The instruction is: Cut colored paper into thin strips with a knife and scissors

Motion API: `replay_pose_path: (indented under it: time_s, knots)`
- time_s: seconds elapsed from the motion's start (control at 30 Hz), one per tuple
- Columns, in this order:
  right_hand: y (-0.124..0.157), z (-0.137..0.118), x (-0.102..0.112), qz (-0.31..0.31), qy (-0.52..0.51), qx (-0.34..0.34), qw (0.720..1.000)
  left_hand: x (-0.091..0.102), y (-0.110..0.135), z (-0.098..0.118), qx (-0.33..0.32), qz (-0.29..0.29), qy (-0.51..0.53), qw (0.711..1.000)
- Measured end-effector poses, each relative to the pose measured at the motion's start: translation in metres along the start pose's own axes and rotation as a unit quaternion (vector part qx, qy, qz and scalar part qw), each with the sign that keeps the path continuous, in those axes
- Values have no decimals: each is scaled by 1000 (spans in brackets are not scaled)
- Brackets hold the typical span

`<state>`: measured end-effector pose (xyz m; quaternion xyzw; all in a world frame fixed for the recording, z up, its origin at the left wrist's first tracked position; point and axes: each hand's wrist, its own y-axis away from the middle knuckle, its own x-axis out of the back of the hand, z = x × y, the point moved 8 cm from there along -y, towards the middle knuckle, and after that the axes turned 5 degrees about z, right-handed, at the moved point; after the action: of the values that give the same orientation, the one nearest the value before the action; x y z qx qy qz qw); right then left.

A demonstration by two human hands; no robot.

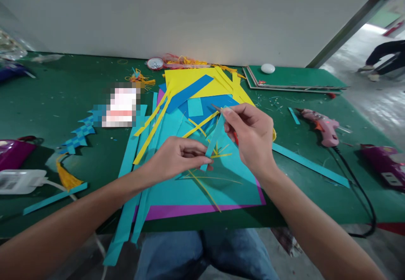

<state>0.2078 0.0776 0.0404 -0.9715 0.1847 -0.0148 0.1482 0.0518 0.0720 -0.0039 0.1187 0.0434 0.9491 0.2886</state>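
My left hand (pixel 186 155) pinches the lower end of a short turquoise paper strip (pixel 215 135) between thumb and fingers. The strip slants up to my right hand (pixel 249 128), whose thumb and fingertips are closed near its upper end. From that hand a dark pointed tip (pixel 215 107) sticks out to the left, and a bit of red shows under the fingers; it looks like a pair of scissors, mostly hidden. Below both hands lies a large turquoise paper sheet (pixel 177 193), with thin yellow strips (pixel 202 189) scattered over it. Blue paper (pixel 196 92) and yellow paper (pixel 177 77) overlap behind.
A pink glue gun (pixel 327 130) with a black cord lies at right, near a purple box (pixel 384 166). At left are a woven blue paper fish (pixel 79 135) with a yellow tassel and a white adapter (pixel 22 181). Boards (pixel 294 77) lie against the back wall.
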Motion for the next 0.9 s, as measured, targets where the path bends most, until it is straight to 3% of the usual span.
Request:
replay_pose_path:
  time_s: [0.37, 0.77, 0.9]
  knots:
    - [-5, -8, 7, 24, 7, 37, 999, -2, 3, -1, 7, -10, 66, 998]
    - [-8, -7, 11, 44, -33, 10, 998, 0, -1, -6, 19, -30, 55, 998]
    - [-10, -7, 12, 49, -63, 13, 997, 5, -2, -3, 4, -10, 17, 1000]
